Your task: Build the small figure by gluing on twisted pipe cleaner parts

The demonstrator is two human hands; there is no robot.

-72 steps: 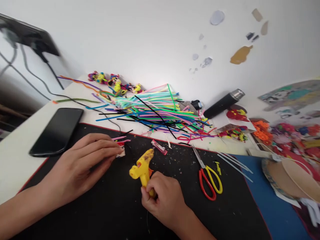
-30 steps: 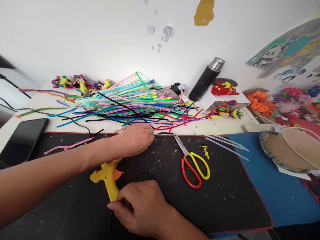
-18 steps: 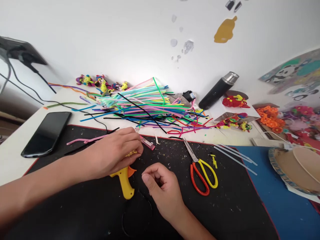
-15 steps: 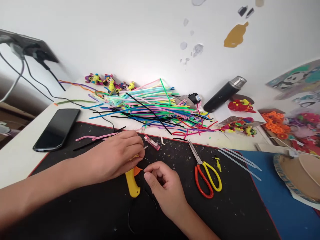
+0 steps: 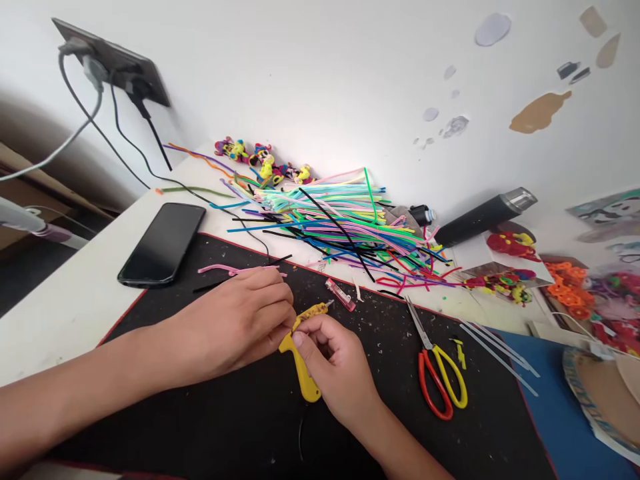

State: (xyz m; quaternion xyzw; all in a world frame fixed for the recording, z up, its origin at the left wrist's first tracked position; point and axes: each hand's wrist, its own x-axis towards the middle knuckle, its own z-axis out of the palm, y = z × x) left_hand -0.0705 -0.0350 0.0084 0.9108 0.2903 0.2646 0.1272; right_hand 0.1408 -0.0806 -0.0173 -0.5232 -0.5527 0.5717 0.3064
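Note:
My left hand [image 5: 247, 317] is closed, palm down, with its fingertips tucked together beside the yellow hot glue gun [image 5: 306, 377]. Close to it, my right hand [image 5: 337, 357] pinches thumb against forefinger, in front of the gun's body. Whatever lies in either pinch is hidden or too small to name. The glue gun rests on the black mat [image 5: 240, 420], its metal nozzle pointing away to the right and its cord running toward me. Past the left hand lie a pink pipe cleaner [image 5: 217, 269] and a black one [image 5: 207, 287].
Scissors [image 5: 434, 363] with red and yellow handles lie to the right, near clear glue sticks [image 5: 500, 350]. A heap of coloured pipe cleaners [image 5: 335, 220] fills the back. A phone [image 5: 164, 243], a black flask [image 5: 485, 215] and a small pink-red cutter [image 5: 341, 295] are around.
The view has swung left, so everything sits further right. My hands have come together, fingertips nearly meeting, and the glue gun's barrel and nozzle now show beyond them.

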